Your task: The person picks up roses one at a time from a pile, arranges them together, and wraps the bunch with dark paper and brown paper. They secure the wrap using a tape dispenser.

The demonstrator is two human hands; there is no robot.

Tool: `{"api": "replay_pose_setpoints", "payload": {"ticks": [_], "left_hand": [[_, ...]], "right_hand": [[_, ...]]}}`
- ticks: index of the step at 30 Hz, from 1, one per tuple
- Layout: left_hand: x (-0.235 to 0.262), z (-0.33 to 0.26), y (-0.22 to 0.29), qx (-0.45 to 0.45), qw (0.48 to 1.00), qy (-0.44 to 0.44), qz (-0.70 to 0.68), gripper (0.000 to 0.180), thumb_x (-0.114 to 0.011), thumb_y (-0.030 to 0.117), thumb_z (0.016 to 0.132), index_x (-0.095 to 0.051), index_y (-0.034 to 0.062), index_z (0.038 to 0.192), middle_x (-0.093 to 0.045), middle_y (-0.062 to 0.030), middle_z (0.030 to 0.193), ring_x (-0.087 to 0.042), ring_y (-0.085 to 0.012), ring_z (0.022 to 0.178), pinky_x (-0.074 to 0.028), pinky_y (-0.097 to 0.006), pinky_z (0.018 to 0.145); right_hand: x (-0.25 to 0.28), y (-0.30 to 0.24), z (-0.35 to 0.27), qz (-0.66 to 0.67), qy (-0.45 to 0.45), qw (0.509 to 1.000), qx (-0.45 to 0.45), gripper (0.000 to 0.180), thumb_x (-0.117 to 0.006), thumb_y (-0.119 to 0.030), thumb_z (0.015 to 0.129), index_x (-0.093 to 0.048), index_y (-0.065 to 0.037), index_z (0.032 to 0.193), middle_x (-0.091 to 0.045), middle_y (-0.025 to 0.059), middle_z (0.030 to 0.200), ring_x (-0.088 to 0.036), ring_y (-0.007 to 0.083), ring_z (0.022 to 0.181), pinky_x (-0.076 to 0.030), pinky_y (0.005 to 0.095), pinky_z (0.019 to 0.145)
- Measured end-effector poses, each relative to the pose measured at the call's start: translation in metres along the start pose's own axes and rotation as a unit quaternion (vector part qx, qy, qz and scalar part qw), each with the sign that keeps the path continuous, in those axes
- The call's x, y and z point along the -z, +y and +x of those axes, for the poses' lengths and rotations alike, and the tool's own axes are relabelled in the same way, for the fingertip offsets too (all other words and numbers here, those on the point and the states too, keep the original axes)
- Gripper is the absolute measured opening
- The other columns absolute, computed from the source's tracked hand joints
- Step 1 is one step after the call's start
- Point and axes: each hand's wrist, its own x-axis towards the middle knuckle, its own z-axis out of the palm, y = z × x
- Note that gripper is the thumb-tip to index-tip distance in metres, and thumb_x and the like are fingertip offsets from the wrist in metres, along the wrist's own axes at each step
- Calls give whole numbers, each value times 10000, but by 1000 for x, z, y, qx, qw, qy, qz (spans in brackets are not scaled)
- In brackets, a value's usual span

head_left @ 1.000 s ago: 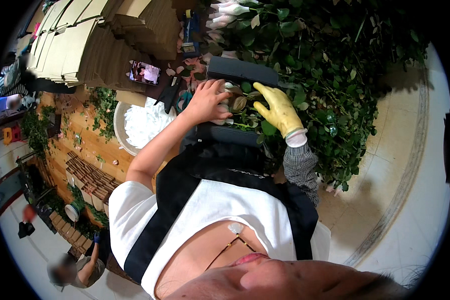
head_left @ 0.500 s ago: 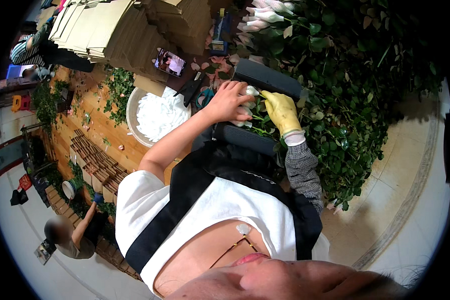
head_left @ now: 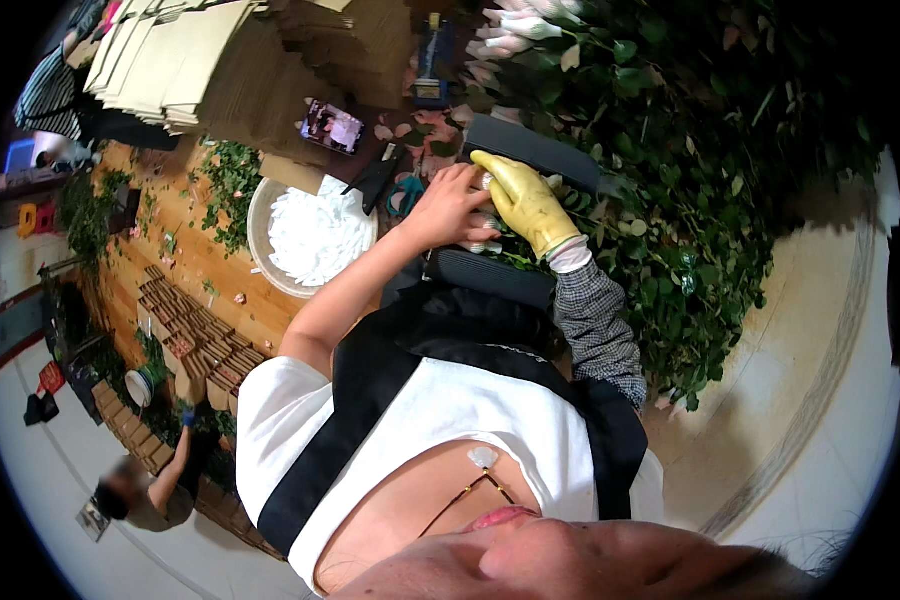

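Netted flower heads gathered under both your hands

Nearest your apron runs the lower dark pad. Just beyond it, your bare left hand curves over the netted flower heads, touching them; your right hand, in a yellow glove, meets its fingertips from the stem side. Whether either hand is clamped on a head, you can't tell: the fingers cover the contact. These flowers lie between the two pads, heads left, leafy stems right, the upper pad behind.

At least some heads here already wear nets; no finished wrap shows around them. They look pale and slim in their white mesh, mostly hidden. To your right spreads a large heap of leafy stems, left over so far.

Left of your hands, a basin holds many loose white sleeves. Farther off, more netted heads lie together beyond the upper pad.
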Motion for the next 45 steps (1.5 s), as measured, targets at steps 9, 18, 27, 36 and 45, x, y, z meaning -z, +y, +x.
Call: {"api": "replay_pose_setpoints", "payload": {"ticks": [9, 18, 27, 36, 45], "left_hand": [[10, 10, 12, -10, 999, -26, 29, 561, -860, 409, 697, -718, 198, 1197, -555, -169, 1361, -514, -391, 1264, -399, -523, 1074], [16, 21, 18, 7, 990, -109, 86, 592, -860, 417, 715, -690, 124, 1200, -481, -208, 1444, -452, -441, 1334, -359, -543, 1134], [-1, 2, 2, 10, 996, -65, 60, 572, -862, 346, 710, -683, 142, 1213, -467, -234, 1442, -472, -473, 1265, -376, -561, 1091], [4, 12, 23, 4, 992, -78, 99, 568, -866, 349, 725, -677, 138, 1218, -484, -214, 1412, -486, -420, 1267, -386, -530, 1076], [4, 6, 14, 8, 992, -84, 98, 597, -868, 384, 725, -677, 134, 1233, -470, -231, 1428, -482, -434, 1281, -392, -543, 1076]], "right_hand": [[16, 33, -40, -206, -54, 965, -151, 217, -598, -180, 929, -727, -87, 1077, -731, 155, 904, -705, 372, 889, -544, 497, 777], [4, 28, -50, -97, 146, 982, -70, 147, -670, -158, 918, -704, -68, 1030, -727, 139, 918, -706, 337, 872, -544, 448, 777], [85, 65, -158, -256, 308, 906, -135, 302, -719, -159, 898, -683, -16, 1162, -686, 139, 907, -633, 318, 840, -513, 455, 811], [28, 125, -192, -56, 318, 907, -271, 275, -651, -203, 968, -700, -101, 1218, -726, 131, 884, -685, 294, 784, -552, 393, 756], [213, 56, -152, -148, 131, 941, -274, 530, -635, -262, 970, -530, -55, 1447, -664, 181, 1335, -664, 321, 1186, -535, 429, 1012]]}}
